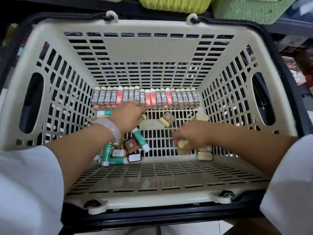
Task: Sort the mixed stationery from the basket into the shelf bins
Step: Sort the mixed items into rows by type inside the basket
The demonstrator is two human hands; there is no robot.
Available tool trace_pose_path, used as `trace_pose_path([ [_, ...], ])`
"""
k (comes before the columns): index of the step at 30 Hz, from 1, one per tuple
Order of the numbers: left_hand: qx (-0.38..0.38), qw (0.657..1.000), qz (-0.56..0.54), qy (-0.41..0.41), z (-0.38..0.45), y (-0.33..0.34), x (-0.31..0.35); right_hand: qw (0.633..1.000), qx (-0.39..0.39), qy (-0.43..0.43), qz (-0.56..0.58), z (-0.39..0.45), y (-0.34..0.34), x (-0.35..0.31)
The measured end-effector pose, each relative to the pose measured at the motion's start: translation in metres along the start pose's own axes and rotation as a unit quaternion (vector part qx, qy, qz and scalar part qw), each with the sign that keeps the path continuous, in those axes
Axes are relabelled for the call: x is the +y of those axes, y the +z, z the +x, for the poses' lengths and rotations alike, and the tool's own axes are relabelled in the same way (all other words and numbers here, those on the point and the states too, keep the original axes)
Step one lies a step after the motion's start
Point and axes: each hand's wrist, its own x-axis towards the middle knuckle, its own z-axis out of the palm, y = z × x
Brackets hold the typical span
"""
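2 hands down in cream basket, pick step. Your left hand pinches small item at 2B lead box row; right hand curled round pale eraser. Next: lift both, match green shelf bins above. Glue sticks remain loose.

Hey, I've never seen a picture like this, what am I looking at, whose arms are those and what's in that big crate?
There is no machine here. A camera worn on a person's head looks down at their own two arms reaching into a cream plastic basket. Along its far wall stands a neat row of small boxes, most marked 2B, some red. Loose green and white tubes and little packs lie on the floor. The left hand reaches toward the row; what it holds is unclear. The right hand pinches a small pale yellow piece.
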Motion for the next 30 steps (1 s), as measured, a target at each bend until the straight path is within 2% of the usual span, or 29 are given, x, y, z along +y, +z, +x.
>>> trace_pose_path([
  [2,-0.037,0.999,0.027,-0.005,-0.001,0.002,-0.002,0.997,-0.068,-0.01,-0.041,0.003,0.006,-0.004],
  [5,-0.069,0.996,0.049,-0.002,0.001,0.004,-0.002,0.996,-0.087,-0.002,-0.019,0.005,0.003,-0.003],
  [7,-0.091,0.994,0.063,0.002,0.001,0.006,-0.001,0.999,-0.042,0.012,0.008,0.005,-0.002,-0.002],
  [11,-0.09,0.994,0.054,0.019,0.0,0.008,0.002,0.986,0.153,0.062,0.009,0.016,-0.02,-0.001],
  [13,-0.075,0.996,0.036,0.027,0.0,0.009,0.002,0.977,0.189,0.096,-0.021,0.027,-0.025,-0.002],
  [17,-0.067,0.997,-0.012,0.026,-0.001,0.007,0.001,0.979,0.128,0.143,-0.073,0.047,-0.018,-0.014],
  [19,-0.074,0.996,-0.035,0.021,0.0,0.006,0.001,0.98,0.142,0.126,-0.065,0.052,-0.012,-0.015],
  [21,-0.078,0.995,-0.055,0.019,0.0,0.005,0.001,0.981,0.16,0.109,0.01,0.05,-0.013,-0.008],
  [23,-0.088,0.994,-0.07,0.017,0.001,0.005,0.002,0.979,0.146,0.103,0.093,0.039,-0.016,0.004],
  [27,-0.091,0.991,-0.098,0.029,0.002,0.004,0.009,0.992,0.053,0.061,0.093,0.018,-0.012,0.017],
  [30,-0.084,0.989,-0.115,0.048,0.002,0.004,0.017,0.995,-0.058,0.009,0.077,0.012,-0.004,0.011],
])
